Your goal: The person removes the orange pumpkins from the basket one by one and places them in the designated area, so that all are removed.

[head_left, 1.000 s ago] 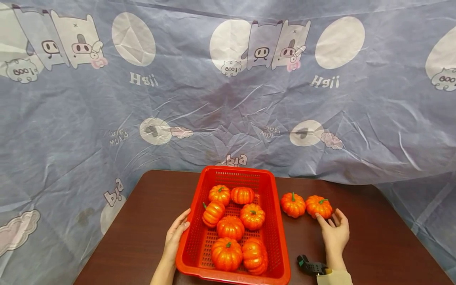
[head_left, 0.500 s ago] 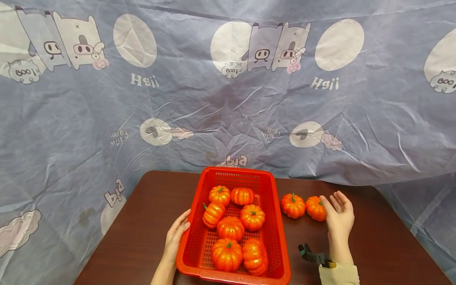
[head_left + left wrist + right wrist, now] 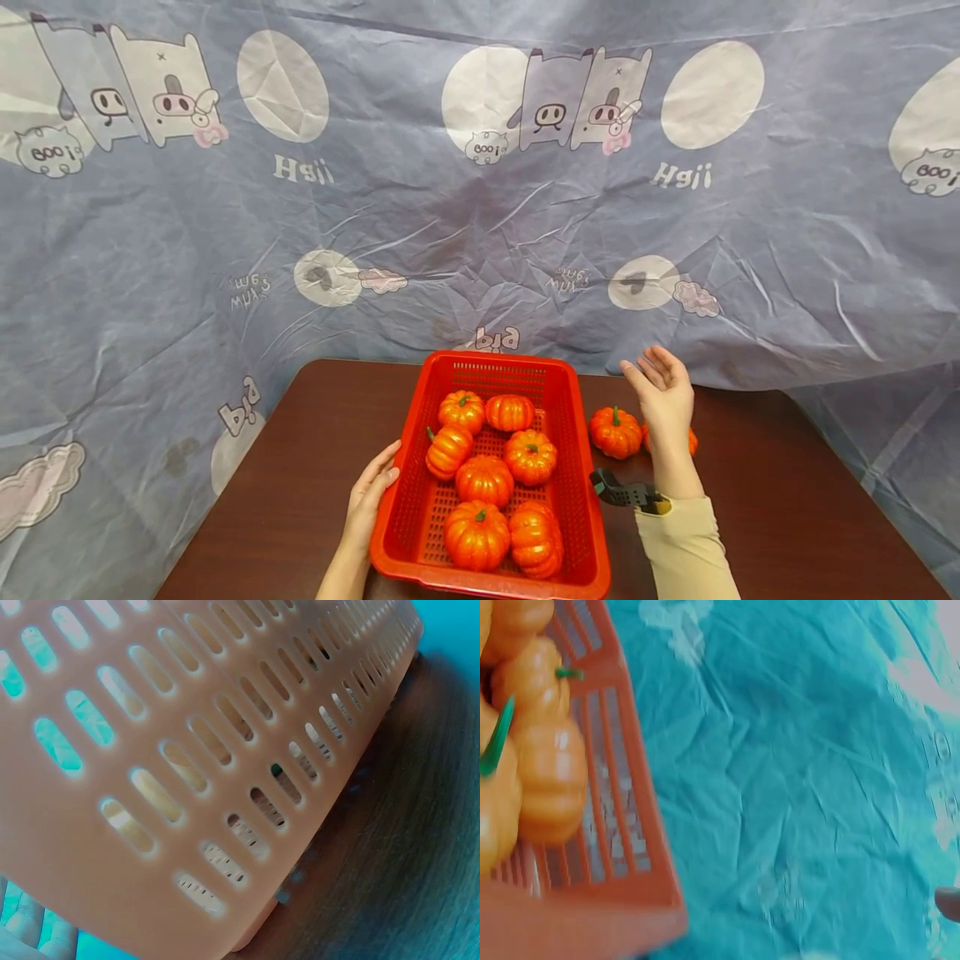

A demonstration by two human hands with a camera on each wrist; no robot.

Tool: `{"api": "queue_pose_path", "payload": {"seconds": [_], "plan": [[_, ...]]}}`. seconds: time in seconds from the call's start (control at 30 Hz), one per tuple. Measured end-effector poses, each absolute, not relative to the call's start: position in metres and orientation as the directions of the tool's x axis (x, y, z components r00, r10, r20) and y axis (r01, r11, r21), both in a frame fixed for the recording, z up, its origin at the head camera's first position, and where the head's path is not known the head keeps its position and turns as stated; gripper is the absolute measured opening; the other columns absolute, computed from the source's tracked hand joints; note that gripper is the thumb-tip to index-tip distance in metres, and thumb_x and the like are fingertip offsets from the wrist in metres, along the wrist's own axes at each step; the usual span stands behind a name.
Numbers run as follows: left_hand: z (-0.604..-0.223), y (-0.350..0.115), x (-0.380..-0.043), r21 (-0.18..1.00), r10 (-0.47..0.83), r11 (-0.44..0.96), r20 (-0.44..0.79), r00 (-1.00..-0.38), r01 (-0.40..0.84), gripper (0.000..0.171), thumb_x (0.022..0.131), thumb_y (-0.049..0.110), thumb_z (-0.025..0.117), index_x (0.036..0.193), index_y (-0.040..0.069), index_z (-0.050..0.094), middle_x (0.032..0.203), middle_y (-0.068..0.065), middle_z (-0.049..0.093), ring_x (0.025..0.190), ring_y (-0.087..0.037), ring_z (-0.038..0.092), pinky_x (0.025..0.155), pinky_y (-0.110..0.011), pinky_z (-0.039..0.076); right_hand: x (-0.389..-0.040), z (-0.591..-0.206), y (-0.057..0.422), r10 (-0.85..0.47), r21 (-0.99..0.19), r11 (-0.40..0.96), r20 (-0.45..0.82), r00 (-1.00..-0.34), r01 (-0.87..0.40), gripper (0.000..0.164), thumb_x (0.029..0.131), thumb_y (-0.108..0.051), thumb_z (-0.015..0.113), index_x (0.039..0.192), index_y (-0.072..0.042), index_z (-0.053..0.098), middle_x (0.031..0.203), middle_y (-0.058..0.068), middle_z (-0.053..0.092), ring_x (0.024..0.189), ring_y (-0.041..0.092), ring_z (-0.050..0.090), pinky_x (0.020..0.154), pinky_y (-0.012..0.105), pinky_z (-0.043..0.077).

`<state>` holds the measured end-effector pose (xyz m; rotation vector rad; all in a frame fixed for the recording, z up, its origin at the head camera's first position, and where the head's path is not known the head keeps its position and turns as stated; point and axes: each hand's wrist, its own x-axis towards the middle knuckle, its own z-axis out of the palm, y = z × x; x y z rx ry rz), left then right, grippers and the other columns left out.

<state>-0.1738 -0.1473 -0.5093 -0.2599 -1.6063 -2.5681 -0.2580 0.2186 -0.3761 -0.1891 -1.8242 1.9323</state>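
Observation:
A red plastic basket (image 3: 600,533) with slotted walls holds several shiny orange toy pumpkins (image 3: 484,481). My left hand (image 3: 367,500) grips its left side, thumb at the rim; in the left wrist view, fingertips (image 3: 56,934) show beside the slotted wall (image 3: 150,847). My right hand (image 3: 666,400) is raised over the table's right part, fingers relaxed and holding nothing. Just below it, one pumpkin (image 3: 615,432) with a green stem sits right of the basket. Another pumpkin (image 3: 692,442) is mostly hidden behind the right wrist. The right wrist view catches one fingertip (image 3: 949,904) at its edge.
The dark brown table (image 3: 300,467) ends at a grey-blue cloth backdrop (image 3: 480,233) printed with cartoon pigs. A black camera mount (image 3: 622,492) on the right wrist overlaps the basket's right rim in the head view.
My right hand has let go of the outer pumpkin, leaving it on the table beside the other one, then risen and moved left. My left hand and the basket have stayed put.

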Motion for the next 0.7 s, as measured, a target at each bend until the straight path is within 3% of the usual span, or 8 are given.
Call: {"api": "queue_pose_path", "payload": {"seconds": [0.23, 0.7], "plan": [[-0.509, -0.147, -0.174, 0.886, -0.009, -0.429, 0.190, -0.982, 0.176, 0.046, 0.097, 0.008, 0.043, 0.140, -0.007, 0.034, 0.127, -0.002, 0.056, 0.105, -0.014, 0.058, 0.085, -0.030, 0.050, -0.270, -0.365, 0.180, 0.281, -0.984, 0.055, 0.178, -0.943, -0.169, 0.064, 0.085, -0.012, 0.069, 0.140, -0.002, 0.038, 0.137, 0.013, 0.044, 0.125, 0.026, 0.045, 0.101, 0.039, 0.038], [-0.508, -0.147, -0.174, 0.889, -0.007, -0.422, 0.194, -0.981, 0.179, 0.046, 0.097, 0.008, 0.043, 0.139, -0.007, 0.034, 0.126, -0.002, 0.056, 0.105, -0.015, 0.058, 0.085, -0.030, 0.050, -0.291, -0.391, 0.124, 0.098, -0.992, 0.062, 0.115, -0.988, -0.110, 0.062, 0.084, -0.013, 0.071, 0.137, -0.002, 0.040, 0.135, 0.018, 0.045, 0.124, 0.032, 0.044, 0.101, 0.045, 0.037]]}}
